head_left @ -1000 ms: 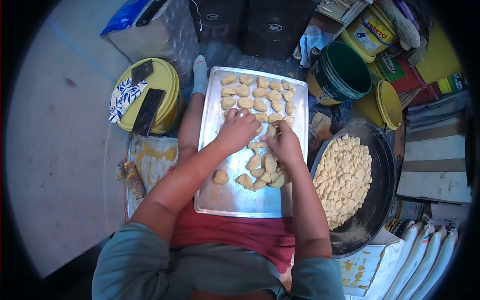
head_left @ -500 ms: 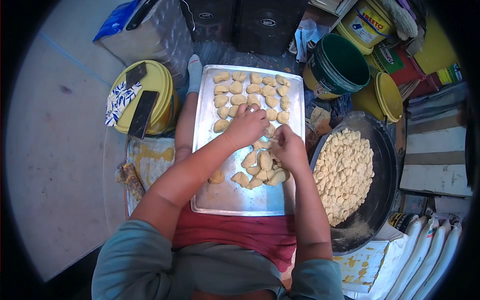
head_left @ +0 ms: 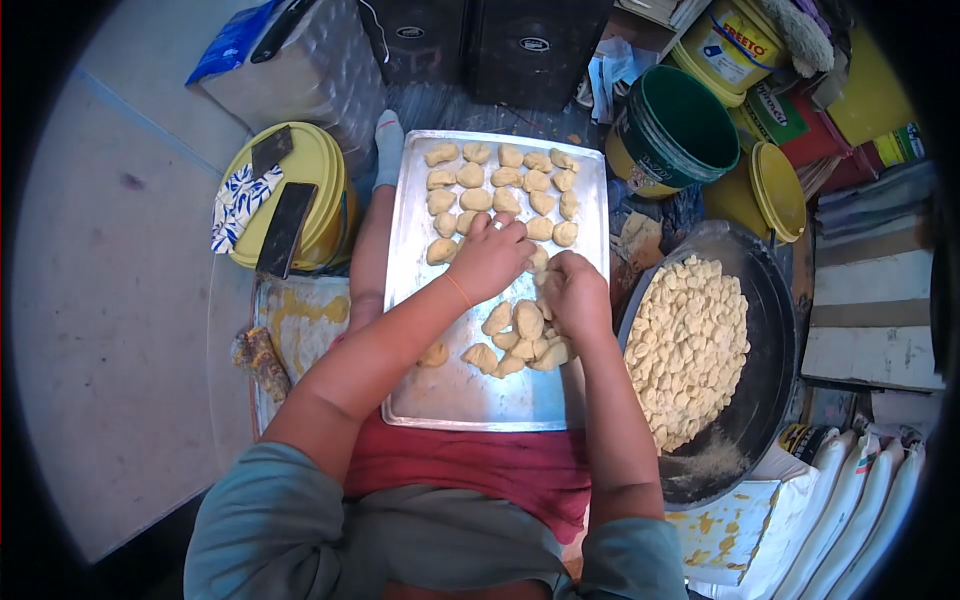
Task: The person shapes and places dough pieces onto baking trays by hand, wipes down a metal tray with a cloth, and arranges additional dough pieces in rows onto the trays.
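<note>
A metal baking tray (head_left: 430, 395) rests across the person's lap, with rows of dough pieces (head_left: 507, 177) on its far half. My left hand (head_left: 492, 260) bends over the tray's middle, closed, its fingers together and low among the rows. What lies under those fingers is hidden. Beside its thumb shows one dough lump (head_left: 539, 259). Right of it, my right hand (head_left: 578, 295) is closed in a pinch on a dough piece (head_left: 545, 283), mostly covered by the fingers. Nearer the body sits a loose heap of dough pieces (head_left: 527, 320), and a single piece (head_left: 433, 354) lies to the left.
A wide black basin (head_left: 765, 400) at the right holds many small dough pieces (head_left: 690, 350). Behind it stand an open green bucket (head_left: 690, 130) and yellow tubs (head_left: 775, 190). A yellow lidded bucket (head_left: 330, 150) with dark slabs on top is at the left.
The dough piece that lay between my hands above the heap is gone from that spot. My right hand has shifted slightly and turned over the pinched dough. My left hand has barely moved.
</note>
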The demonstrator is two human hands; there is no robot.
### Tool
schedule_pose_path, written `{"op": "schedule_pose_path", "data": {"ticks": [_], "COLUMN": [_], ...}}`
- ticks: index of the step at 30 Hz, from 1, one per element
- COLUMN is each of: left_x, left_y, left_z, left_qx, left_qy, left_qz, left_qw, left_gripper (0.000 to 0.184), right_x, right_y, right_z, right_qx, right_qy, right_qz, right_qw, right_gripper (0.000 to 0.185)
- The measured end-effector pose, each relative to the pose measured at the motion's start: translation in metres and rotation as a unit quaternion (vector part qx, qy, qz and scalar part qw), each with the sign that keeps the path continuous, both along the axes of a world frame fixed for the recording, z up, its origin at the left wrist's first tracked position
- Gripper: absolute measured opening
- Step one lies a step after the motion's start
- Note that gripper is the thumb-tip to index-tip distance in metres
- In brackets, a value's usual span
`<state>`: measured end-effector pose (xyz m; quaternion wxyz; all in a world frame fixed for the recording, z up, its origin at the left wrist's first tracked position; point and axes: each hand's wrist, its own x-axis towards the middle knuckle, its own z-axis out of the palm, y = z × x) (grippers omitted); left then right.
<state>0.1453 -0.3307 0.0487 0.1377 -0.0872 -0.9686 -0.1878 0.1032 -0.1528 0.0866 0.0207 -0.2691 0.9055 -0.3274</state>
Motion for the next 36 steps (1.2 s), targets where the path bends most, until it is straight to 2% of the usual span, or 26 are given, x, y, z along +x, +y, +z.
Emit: {"op": "schedule_pose_path", "data": {"ticks": [2, 4, 6, 8, 10, 13, 16, 19, 22, 23, 24, 26, 28, 29, 32, 33, 35, 36], "left_x": [-0.001, 0.0, 0.001, 0.002, 0.01, 0.044, 0.082, 0.117, 0.134, 0.135, 0.133, 0.123, 0.108, 0.106, 0.102, 0.102, 0.103, 0.102], "left_y": [-0.002, -0.001, 0.0, 0.005, 0.013, 0.023, 0.03, 0.018, 0.003, -0.004, -0.012, -0.026, -0.046, -0.052, -0.056, -0.055, -0.046, -0.041], "left_z": [-0.001, -0.001, -0.003, -0.002, 0.009, 0.029, 0.003, 0.006, 0.022, 0.018, 0.027, 0.023, 0.012, 0.007, 0.013, 0.014, 0.017, 0.015], "left_qx": [-0.003, -0.008, -0.001, -0.001, -0.01, 0.03, 0.132, 0.17, 0.296, 0.279, 0.304, 0.267, 0.198, 0.163, 0.072, 0.075, 0.084, 0.067], "left_qy": [0.022, 0.055, 0.053, 0.066, 0.099, -0.129, -0.06, -0.176, -0.203, -0.138, -0.131, 0.011, -0.011, -0.023, -0.02, 0.012, 0.073, 0.065], "left_qz": [-0.001, 0.001, 0.008, 0.005, 0.002, -0.068, -0.061, -0.099, -0.069, -0.044, 0.017, 0.065, 0.072, 0.074, 0.088, 0.079, 0.063, 0.05], "left_qw": [1.0, 0.998, 0.999, 0.998, 0.995, 0.989, 0.988, 0.965, 0.931, 0.949, 0.943, 0.962, 0.977, 0.984, 0.993, 0.994, 0.992, 0.994], "left_gripper": [0.016, 0.011, 0.011, 0.012, 0.014, 0.032, 0.037, 0.043, 0.045, 0.05, 0.048, 0.035, 0.028, 0.025, 0.02, 0.019, 0.019, 0.018], "right_x": [-0.012, -0.028, -0.031, -0.026, -0.025, -0.008, 0.021, 0.038, 0.04, 0.039, 0.037, 0.035, 0.036, 0.035, 0.047, 0.051, 0.049, 0.049], "right_y": [0.004, 0.01, 0.011, 0.012, 0.014, 0.019, 0.031, 0.042, 0.043, 0.037, 0.028, 0.0, -0.032, -0.041, -0.039, -0.029, -0.011, -0.005], "right_z": [0.006, -0.001, -0.01, -0.022, -0.018, 0.004, 0.003, 0.022, 0.029, 0.031, 0.031, 0.026, 0.013, 0.009, 0.025, 0.038, 0.029, 0.025], "right_qx": [-0.01, -0.102, -0.114, -0.057, -0.045, -0.028, 0.026, 0.102, 0.12, 0.07, 0.04, -0.022, -0.068, 0.031, 0.07, 0.13, 0.158, 0.171], "right_qy": [-0.06, -0.051, 0.025, 0.094, 0.115, 0.127, 0.05, -0.102, -0.154, -0.084, -0.093, -0.109, -0.162, -0.112, -0.07, -0.097, -0.173, -0.212], "right_qz": [-0.049, -0.106, -0.079, 0.023, 0.055, 0.058, 0.12, 0.161, 0.177, 0.168, 0.141, 0.087, 0.083, 0.116, 0.127, 0.143, 0.209, 0.237], "right_qw": [0.997, 0.988, 0.99, 0.994, 0.991, 0.99, 0.991, 0.976, 0.965, 0.98, 0.985, 0.99, 0.981, 0.986, 0.987, 0.976, 0.949, 0.933], "right_gripper": [0.015, 0.011, 0.009, 0.01, 0.009, 0.012, 0.02, 0.027, 0.029, 0.028, 0.027, 0.025, 0.025, 0.028, 0.031, 0.031, 0.029, 0.028]}}
